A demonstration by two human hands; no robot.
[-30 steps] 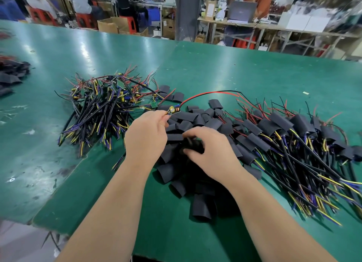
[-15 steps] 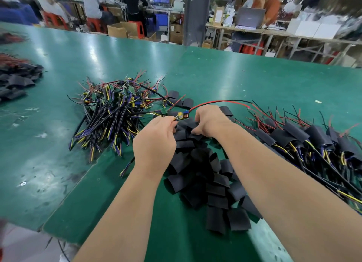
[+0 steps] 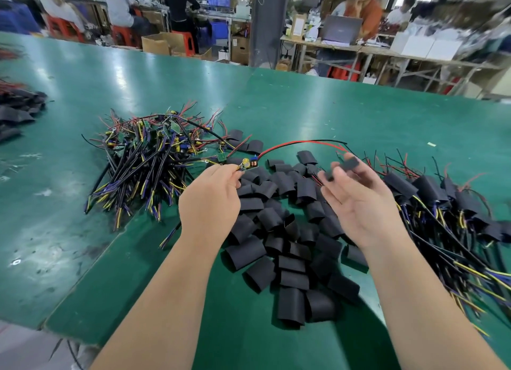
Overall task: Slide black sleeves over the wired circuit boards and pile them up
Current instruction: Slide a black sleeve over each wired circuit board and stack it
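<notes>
My left hand (image 3: 211,201) pinches a small circuit board (image 3: 248,164) whose red and black wires arc off to the right. My right hand (image 3: 359,198) is raised palm up and holds a black sleeve (image 3: 350,162) at its fingertips, blurred by motion, a short way right of the board. Loose black sleeves (image 3: 287,248) lie heaped on the green table (image 3: 318,115) between my arms. A pile of bare wired boards (image 3: 149,159) lies to the left, and a pile of sleeved boards (image 3: 448,203) to the right.
Another heap of black sleeved parts (image 3: 16,112) sits at the far left edge. The table's near edge runs by my left forearm. Beyond the far edge are people at workbenches, cardboard boxes and red stools.
My right hand has lifted off the sleeve heap and drawn back to the right, now palm up with a sleeve at its fingertips. My left hand still holds the board.
</notes>
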